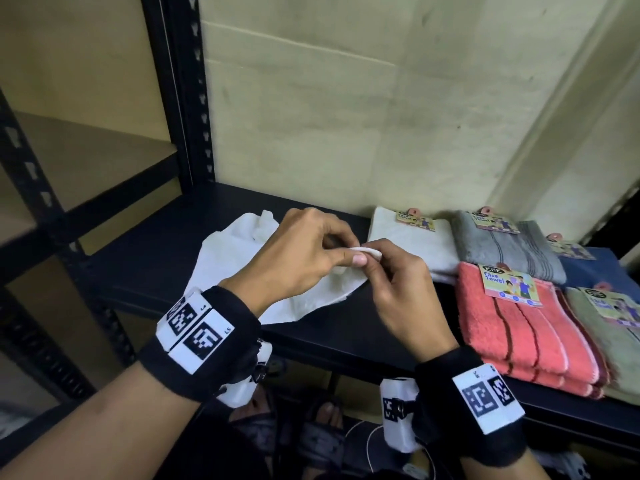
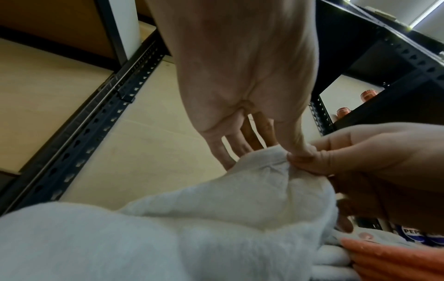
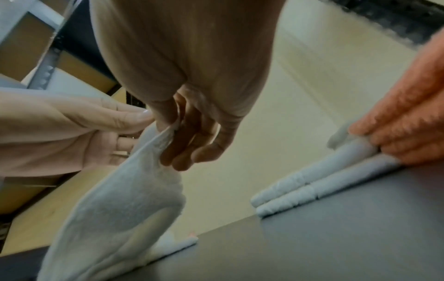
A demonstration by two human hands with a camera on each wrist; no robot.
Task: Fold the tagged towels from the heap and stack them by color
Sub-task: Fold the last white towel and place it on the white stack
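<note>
A loose white towel [image 1: 239, 251] lies crumpled on the black shelf [image 1: 166, 258], one corner lifted. My left hand [image 1: 351, 255] pinches that corner from the left, and my right hand [image 1: 376, 259] pinches the same edge from the right, thumbs almost touching. In the left wrist view the towel [image 2: 216, 209] rises to the left hand [image 2: 294, 152], which meets the right hand [image 2: 312, 161]. The right wrist view shows the right hand [image 3: 173, 127] holding the raised towel [image 3: 120, 209] beside the left hand [image 3: 141, 117].
Folded tagged towels sit to the right: white [image 1: 412, 244], grey [image 1: 502, 247], coral [image 1: 519, 327], blue [image 1: 595, 268] and olive [image 1: 616, 327]. The folded white pile [image 3: 312, 186] and coral pile [image 3: 408, 123] also show. A black upright post [image 1: 187, 91] stands at the back left.
</note>
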